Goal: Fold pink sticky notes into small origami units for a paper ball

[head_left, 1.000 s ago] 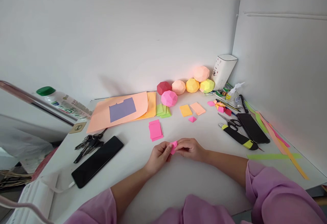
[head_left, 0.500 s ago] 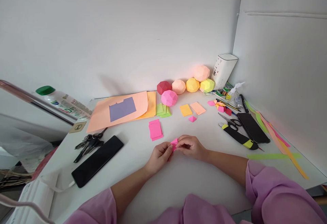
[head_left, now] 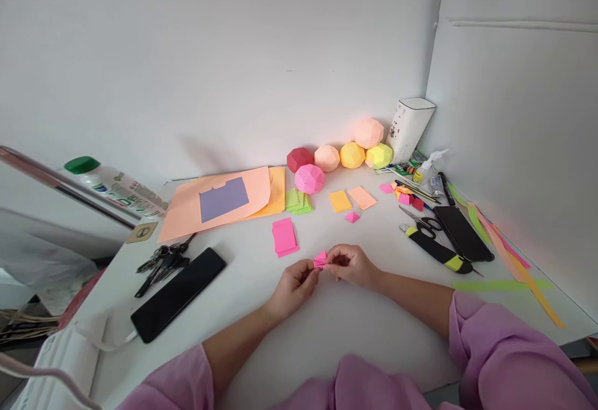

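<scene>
A small piece of folded pink paper is pinched between my two hands over the white table. My left hand grips its left side with thumb and fingers, while my right hand holds the right side. Fingertips cover part of its edges. Just beyond lies a stack of pink paper pieces. A little folded pink paper unit rests farther back, near yellow-orange paper pieces and peach paper pieces.
Faceted paper balls, including a pink ball, sit along the wall. Scissors, a utility knife and a black phone lie at right. Keys, a black power bank-like slab and a green-capped bottle are at left.
The pink paper has tilted in my fingers and its folds look flatter. My right hand has shifted slightly, while the things on the table have stayed in place.
</scene>
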Demonstrator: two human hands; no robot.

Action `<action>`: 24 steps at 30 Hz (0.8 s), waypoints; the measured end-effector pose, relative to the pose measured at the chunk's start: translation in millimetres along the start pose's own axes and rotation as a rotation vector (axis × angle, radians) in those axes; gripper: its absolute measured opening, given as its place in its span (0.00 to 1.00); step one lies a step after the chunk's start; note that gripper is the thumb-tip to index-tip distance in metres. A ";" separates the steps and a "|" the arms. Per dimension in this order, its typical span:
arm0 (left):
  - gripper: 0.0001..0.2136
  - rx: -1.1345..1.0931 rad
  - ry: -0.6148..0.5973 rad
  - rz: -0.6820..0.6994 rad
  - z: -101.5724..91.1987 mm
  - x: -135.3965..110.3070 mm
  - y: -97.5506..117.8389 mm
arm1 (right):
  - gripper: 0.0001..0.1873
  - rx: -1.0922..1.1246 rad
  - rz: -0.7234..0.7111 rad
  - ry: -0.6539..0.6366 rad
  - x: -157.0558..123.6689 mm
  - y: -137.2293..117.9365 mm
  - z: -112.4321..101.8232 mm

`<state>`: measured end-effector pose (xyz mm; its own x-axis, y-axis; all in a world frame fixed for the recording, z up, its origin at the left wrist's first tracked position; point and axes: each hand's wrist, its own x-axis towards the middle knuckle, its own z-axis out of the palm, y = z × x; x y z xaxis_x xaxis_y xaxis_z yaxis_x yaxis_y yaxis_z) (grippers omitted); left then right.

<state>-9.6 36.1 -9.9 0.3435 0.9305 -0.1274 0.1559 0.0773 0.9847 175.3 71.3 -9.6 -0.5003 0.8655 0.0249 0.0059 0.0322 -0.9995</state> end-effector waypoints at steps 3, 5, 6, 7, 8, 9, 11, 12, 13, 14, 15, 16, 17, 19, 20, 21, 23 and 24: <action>0.14 -0.034 0.023 -0.011 -0.8 0.0 -1.6 | 0.10 0.021 0.032 0.013 -0.2 -3.5 -0.1; 0.14 -0.041 0.029 -0.014 -1.1 0.1 -1.9 | 0.11 -0.003 0.027 -0.013 0.1 -5.8 -0.1; 0.14 -0.041 0.029 -0.011 -1.1 0.3 -1.9 | 0.11 -0.029 0.022 -0.037 0.4 -6.7 0.0; 0.14 -0.038 0.026 -0.007 -0.9 0.4 -1.8 | 0.09 -0.060 0.012 -0.060 0.7 -7.3 0.1; 0.14 -0.033 0.022 -0.001 -0.6 0.6 -1.6 | 0.07 -0.092 -0.004 -0.079 0.9 -7.5 0.3; 0.14 -0.022 0.018 0.005 -0.2 0.7 -1.5 | 0.06 -0.125 -0.026 -0.093 1.2 -7.5 0.5; 0.14 0.020 0.019 0.018 0.5 0.7 -1.7 | 0.05 -0.176 -0.066 -0.095 1.5 -6.9 1.3; 0.14 0.048 0.025 0.026 0.8 0.7 -2.0 | 0.06 -0.192 -0.078 -0.086 1.6 -6.4 1.7; 0.14 0.079 0.033 0.037 1.0 0.5 -2.4 | 0.06 -0.205 -0.079 -0.079 1.6 -6.0 2.2; 0.14 0.109 0.039 0.050 1.2 0.3 -2.7 | 0.06 -0.212 -0.074 -0.075 1.5 -5.6 2.7; 0.13 0.137 0.042 0.066 1.3 0.1 -2.9 | 0.06 -0.217 -0.065 -0.074 1.4 -5.3 3.2; 0.13 0.162 0.042 0.081 1.4 -0.1 -2.9 | 0.05 -0.223 -0.058 -0.076 1.2 -5.0 3.6; 0.12 0.184 0.038 0.094 1.4 -0.4 -2.7 | 0.05 -0.232 -0.054 -0.080 1.0 -4.7 3.9; 0.11 0.222 0.028 0.115 1.6 -1.0 -1.4 | 0.04 -0.258 -0.060 -0.086 0.8 -4.1 4.3; 0.11 0.238 0.024 0.121 1.7 -1.2 -0.6 | 0.04 -0.272 -0.070 -0.086 0.7 -3.8 4.5; 0.12 0.248 0.021 0.124 1.7 -1.4 0.3 | 0.04 -0.282 -0.081 -0.085 0.7 -3.6 4.6; 0.12 0.242 0.015 0.114 1.7 -1.5 1.6 | 0.05 -0.283 -0.097 -0.071 0.8 -3.6 4.9; 0.12 0.227 0.014 0.102 1.5 -1.5 1.9 | 0.05 -0.273 -0.099 -0.058 0.9 -3.9 4.9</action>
<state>-8.4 34.3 -8.0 0.3552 0.9345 -0.0251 0.3259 -0.0986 0.9403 170.6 69.5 -5.8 -0.5587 0.8216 0.1132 0.1835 0.2555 -0.9492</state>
